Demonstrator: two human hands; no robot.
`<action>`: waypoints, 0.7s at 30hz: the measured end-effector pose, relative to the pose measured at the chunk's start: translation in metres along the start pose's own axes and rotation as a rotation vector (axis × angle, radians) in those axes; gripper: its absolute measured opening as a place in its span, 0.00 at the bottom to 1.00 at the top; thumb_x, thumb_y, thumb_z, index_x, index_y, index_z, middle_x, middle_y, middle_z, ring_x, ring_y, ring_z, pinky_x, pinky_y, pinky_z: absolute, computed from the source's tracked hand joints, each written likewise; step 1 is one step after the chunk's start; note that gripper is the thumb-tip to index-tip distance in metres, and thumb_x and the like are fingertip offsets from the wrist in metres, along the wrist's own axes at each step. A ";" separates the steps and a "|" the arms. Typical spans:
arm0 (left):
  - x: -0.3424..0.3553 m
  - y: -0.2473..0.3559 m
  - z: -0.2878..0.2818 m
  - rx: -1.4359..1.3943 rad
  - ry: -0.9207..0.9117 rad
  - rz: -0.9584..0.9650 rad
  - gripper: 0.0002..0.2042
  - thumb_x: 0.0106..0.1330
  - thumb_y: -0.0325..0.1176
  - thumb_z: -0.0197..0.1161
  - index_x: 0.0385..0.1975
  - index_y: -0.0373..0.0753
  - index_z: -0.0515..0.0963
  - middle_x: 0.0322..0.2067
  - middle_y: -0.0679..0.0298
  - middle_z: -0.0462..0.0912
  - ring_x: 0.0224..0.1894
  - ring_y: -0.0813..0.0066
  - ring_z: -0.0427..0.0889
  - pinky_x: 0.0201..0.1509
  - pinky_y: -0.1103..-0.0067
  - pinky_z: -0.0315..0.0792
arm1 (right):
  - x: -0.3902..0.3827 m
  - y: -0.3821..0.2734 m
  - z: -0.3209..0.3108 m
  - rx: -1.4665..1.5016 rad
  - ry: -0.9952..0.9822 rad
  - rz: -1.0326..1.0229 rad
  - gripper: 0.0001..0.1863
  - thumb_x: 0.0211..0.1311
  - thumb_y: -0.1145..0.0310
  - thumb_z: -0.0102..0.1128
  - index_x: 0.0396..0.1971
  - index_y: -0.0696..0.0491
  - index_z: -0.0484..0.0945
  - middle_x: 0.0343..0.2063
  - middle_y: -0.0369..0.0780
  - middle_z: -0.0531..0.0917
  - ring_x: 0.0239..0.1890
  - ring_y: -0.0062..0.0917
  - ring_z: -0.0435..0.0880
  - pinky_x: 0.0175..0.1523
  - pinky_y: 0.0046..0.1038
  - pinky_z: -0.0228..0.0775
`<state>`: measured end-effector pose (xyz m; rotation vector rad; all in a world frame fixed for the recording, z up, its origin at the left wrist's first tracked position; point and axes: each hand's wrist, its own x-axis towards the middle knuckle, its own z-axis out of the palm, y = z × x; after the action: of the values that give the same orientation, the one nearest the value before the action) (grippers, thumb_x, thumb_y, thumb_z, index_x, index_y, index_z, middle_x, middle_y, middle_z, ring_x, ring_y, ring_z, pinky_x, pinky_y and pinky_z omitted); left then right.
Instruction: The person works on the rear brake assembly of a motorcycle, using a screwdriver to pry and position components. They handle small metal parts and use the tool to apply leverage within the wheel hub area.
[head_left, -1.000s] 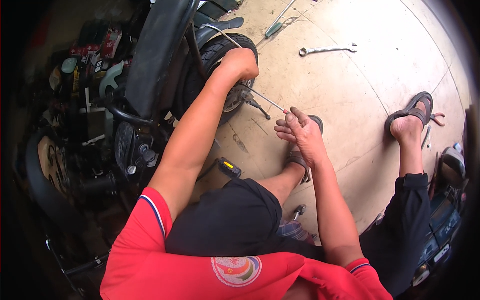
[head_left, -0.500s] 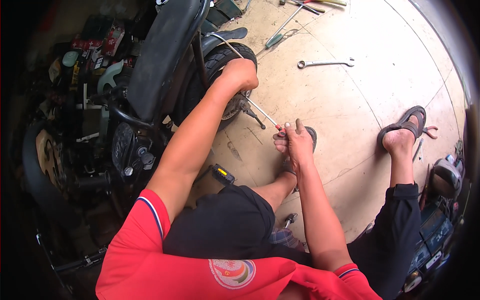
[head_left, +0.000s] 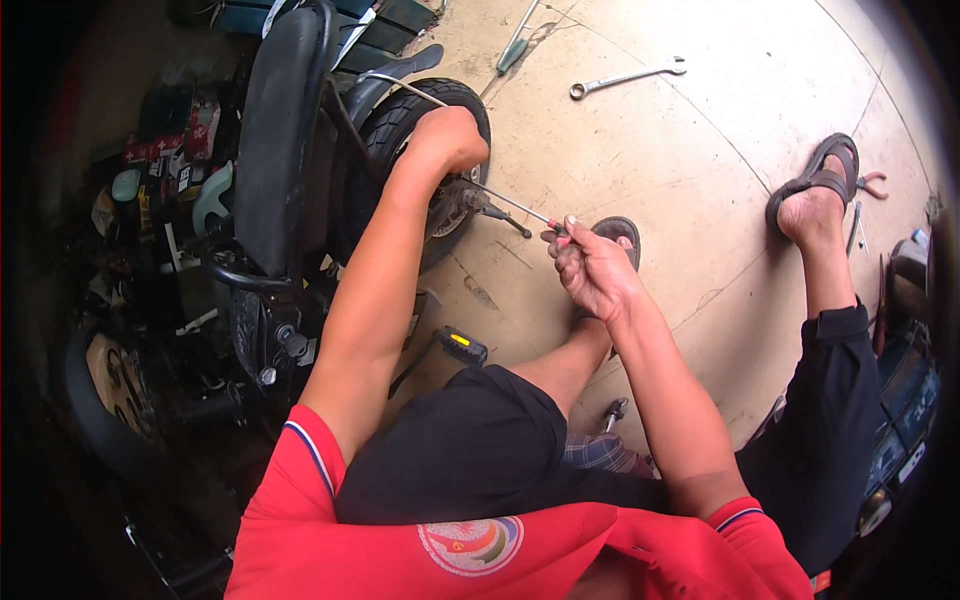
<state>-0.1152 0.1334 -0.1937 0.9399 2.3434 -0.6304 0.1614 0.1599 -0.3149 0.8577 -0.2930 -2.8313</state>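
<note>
Black rubber and bare concrete fill the view; a small wheel (head_left: 425, 150) of a low bike stands at about eleven o'clock from the person's lap, under a long black seat (head_left: 275, 140). The left hand (head_left: 447, 137) is closed over the wheel's upper right side near the hub, seemingly to steady it; what its fingers grip is hidden, so that cannot be told. The right hand (head_left: 590, 268), at one o'clock from the lap, is curled with fingertips pinched on the red-tipped end of a thin metal rod (head_left: 515, 204); the rod runs from that hand up toward ten o'clock and meets the hub, held in line so the tip stays seated there. The person sits on the floor (head_left: 680, 190), knees spread, one sandal (head_left: 822, 180) at two o'clock, which leaves room between the legs for the work. A spanner (head_left: 625, 78) lies at twelve o'clock, well apart from both hands; a screwdriver (head_left: 515, 45) lies beyond it near the top edge; pliers (head_left: 873, 182) rest just beside the sandal; a pedal (head_left: 461, 345) sits near the left forearm.
</note>
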 end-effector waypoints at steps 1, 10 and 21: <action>-0.004 -0.011 0.005 -0.035 0.013 -0.037 0.13 0.49 0.29 0.59 0.31 0.30 0.87 0.37 0.40 0.86 0.44 0.45 0.88 0.49 0.64 0.81 | 0.000 0.010 0.008 -0.235 0.090 -0.064 0.18 0.80 0.58 0.53 0.46 0.61 0.76 0.30 0.40 0.84 0.24 0.20 0.86 0.25 0.18 0.80; -0.005 -0.002 -0.007 -0.017 0.016 -0.032 0.14 0.50 0.29 0.59 0.31 0.29 0.87 0.37 0.39 0.86 0.45 0.45 0.87 0.51 0.65 0.80 | -0.026 0.014 0.030 -1.031 0.108 -0.485 0.40 0.71 0.58 0.66 0.72 0.68 0.61 0.37 0.42 0.85 0.41 0.27 0.88 0.45 0.26 0.85; -0.010 -0.001 -0.004 -0.023 0.012 -0.030 0.13 0.50 0.29 0.59 0.30 0.28 0.87 0.36 0.38 0.85 0.44 0.44 0.87 0.51 0.65 0.80 | -0.008 0.010 0.019 -0.446 0.202 -0.224 0.18 0.79 0.58 0.55 0.43 0.62 0.80 0.35 0.46 0.87 0.30 0.26 0.89 0.33 0.26 0.84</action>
<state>-0.1111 0.1301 -0.1846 0.9022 2.3749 -0.6095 0.1581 0.1549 -0.2929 1.1097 0.4705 -2.7936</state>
